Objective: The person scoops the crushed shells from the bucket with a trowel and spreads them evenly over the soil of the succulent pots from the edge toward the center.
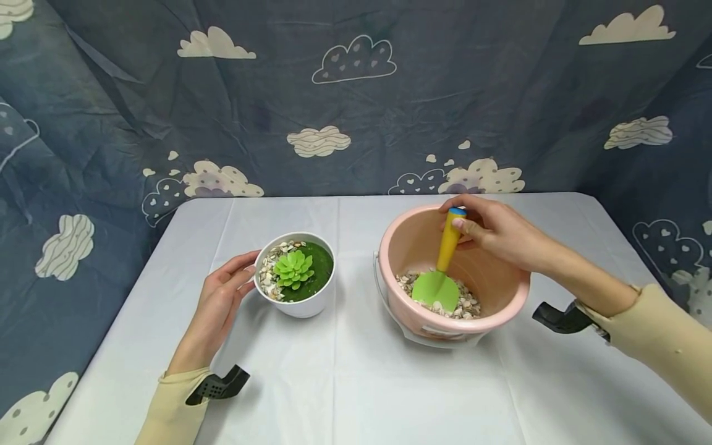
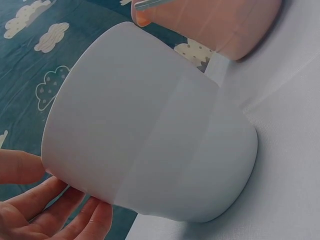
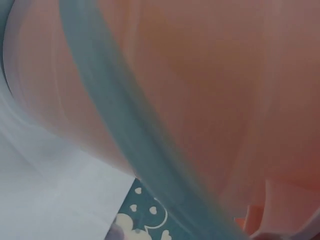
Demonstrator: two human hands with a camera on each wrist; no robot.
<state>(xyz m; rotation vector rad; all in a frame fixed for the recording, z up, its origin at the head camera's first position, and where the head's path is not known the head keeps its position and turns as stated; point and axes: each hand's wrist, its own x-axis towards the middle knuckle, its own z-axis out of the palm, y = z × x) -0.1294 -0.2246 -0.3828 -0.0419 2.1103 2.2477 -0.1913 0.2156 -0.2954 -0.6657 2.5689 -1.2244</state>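
Note:
In the head view my right hand (image 1: 492,228) grips the yellow handle of a toy shovel (image 1: 436,290), whose green blade dips into small pebbles (image 1: 466,307) inside a pink bucket (image 1: 508,303). On the left, my left hand (image 1: 222,303) touches the side of a white pot (image 1: 303,308) with its fingertips. A green artificial succulent (image 1: 293,269) stands in the pot, with pebbles (image 1: 269,272) over its left part and dark green showing at the right. The left wrist view shows fingers (image 2: 100,220) against the pot wall. From the right wrist only the bucket's outside and handle appear; that hand is hidden.
A white cloth covers the table (image 1: 356,395). The bucket's pale handle (image 1: 411,337) hangs down along its front. Behind the table hangs a dark curtain (image 1: 356,111) with cloud prints. Each wrist wears a black camera mount (image 1: 219,384).

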